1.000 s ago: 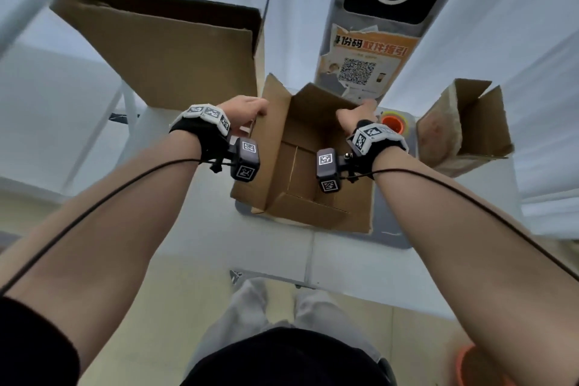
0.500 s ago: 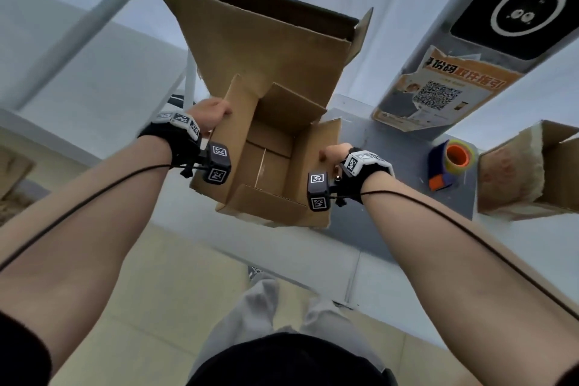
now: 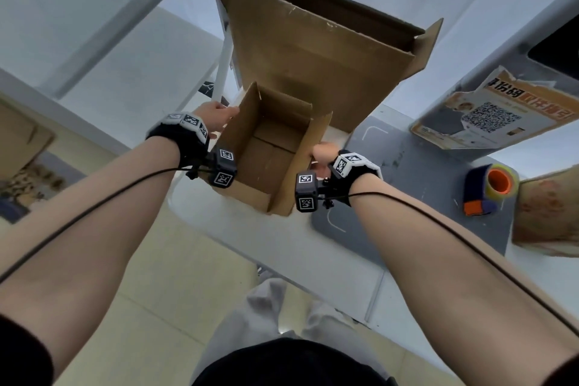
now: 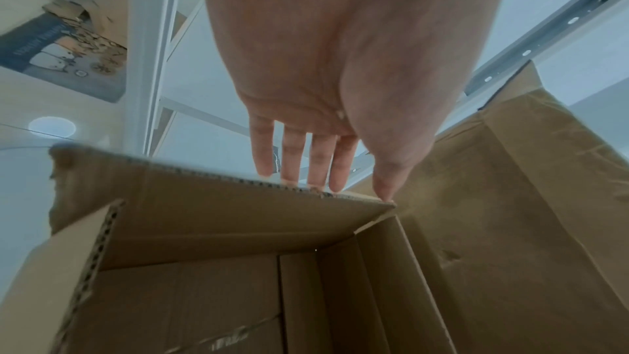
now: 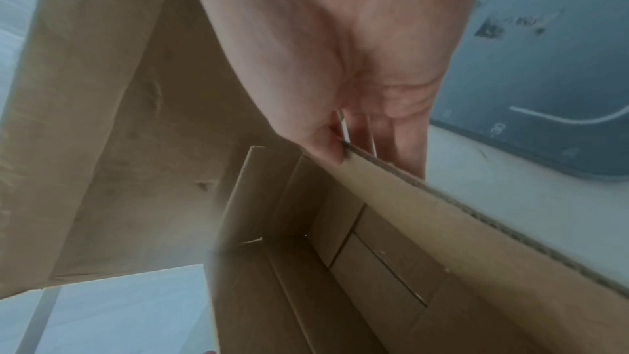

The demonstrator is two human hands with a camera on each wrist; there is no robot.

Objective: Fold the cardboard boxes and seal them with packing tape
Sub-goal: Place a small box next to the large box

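Holding the small cardboard box (image 3: 266, 150) by its two upright side flaps, I have it open-topped just in front of the large cardboard box (image 3: 316, 50). My left hand (image 3: 216, 116) grips the left flap, fingers (image 4: 299, 155) straight down its outer face and thumb at the edge. My right hand (image 3: 322, 152) pinches the right flap between thumb and fingers. The tape dispenser (image 3: 490, 189) lies well to the right of the small box on the grey mat (image 3: 407, 197).
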